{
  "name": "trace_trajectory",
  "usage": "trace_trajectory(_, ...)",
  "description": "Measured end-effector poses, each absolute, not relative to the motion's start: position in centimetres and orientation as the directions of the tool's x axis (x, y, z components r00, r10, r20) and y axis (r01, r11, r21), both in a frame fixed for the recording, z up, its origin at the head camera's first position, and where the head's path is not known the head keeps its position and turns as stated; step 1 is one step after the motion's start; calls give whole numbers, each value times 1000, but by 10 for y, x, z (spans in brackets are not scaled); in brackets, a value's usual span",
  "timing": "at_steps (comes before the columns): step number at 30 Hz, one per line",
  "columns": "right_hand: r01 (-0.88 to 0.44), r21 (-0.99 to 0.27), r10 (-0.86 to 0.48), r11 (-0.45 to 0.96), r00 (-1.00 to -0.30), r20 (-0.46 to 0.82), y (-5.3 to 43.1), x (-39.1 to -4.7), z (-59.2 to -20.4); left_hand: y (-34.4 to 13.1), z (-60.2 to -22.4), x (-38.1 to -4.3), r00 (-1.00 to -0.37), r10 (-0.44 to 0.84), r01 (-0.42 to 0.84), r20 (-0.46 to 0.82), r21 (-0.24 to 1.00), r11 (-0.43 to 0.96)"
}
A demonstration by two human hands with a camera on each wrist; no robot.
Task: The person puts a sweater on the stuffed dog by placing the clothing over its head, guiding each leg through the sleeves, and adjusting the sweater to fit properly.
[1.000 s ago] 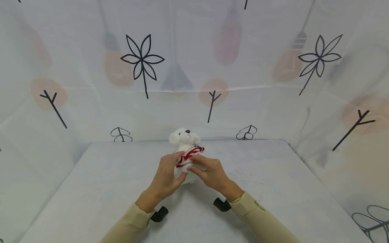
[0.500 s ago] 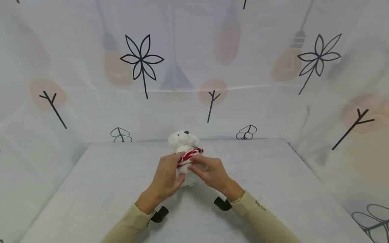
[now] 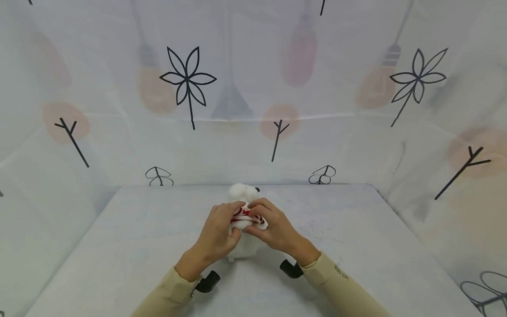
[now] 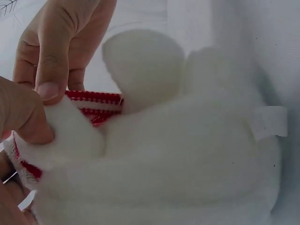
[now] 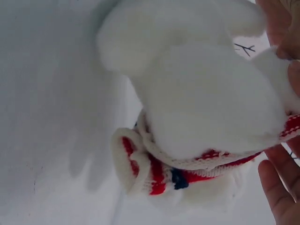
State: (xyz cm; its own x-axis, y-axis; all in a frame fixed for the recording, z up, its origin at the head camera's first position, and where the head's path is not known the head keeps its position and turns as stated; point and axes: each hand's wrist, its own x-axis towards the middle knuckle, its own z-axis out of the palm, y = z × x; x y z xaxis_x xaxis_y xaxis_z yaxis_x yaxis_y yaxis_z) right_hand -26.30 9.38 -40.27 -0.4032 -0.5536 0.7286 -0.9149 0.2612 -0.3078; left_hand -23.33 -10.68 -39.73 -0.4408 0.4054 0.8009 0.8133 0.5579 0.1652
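A white plush dog (image 3: 243, 192) stands over the table between both hands, its dark nose pointing right in the head view. Round its upper body is a small red, white and navy knitted garment (image 5: 159, 173). The left hand (image 3: 215, 229) grips the dog's side, its thumb on the white plush and its other fingers behind. From the opposite side, the right hand (image 3: 277, 226) holds a part of the toy by the knit, fingers above and thumb below. In the left wrist view, the right thumb (image 4: 49, 89) presses on a plush limb beside the red knit. A white tag (image 4: 269, 122) sticks out of the body.
The pale table (image 3: 150, 237) spreads around the toy. Behind it hangs a light cloth backdrop (image 3: 245, 149) printed with flowers and lamps. Black wrist pieces (image 3: 207, 281) stick out beneath the sleeve cuffs.
The plush dog has turned, so its nose points right rather than up toward the camera, and it sits lower. The right hand's upper fingers have spread and lifted a little.
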Motion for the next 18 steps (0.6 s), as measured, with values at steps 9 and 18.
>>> trace_trajectory(9,-846,-477,-576,240,-519,631,92,-262,-403,-108,-394,-232,-455,465,826,759,165,539)
trace_trajectory(18,-853,-454,-589,259,-512,626,91,-261,-404,-108,-391,-229,-501,471,828,726,243,505)
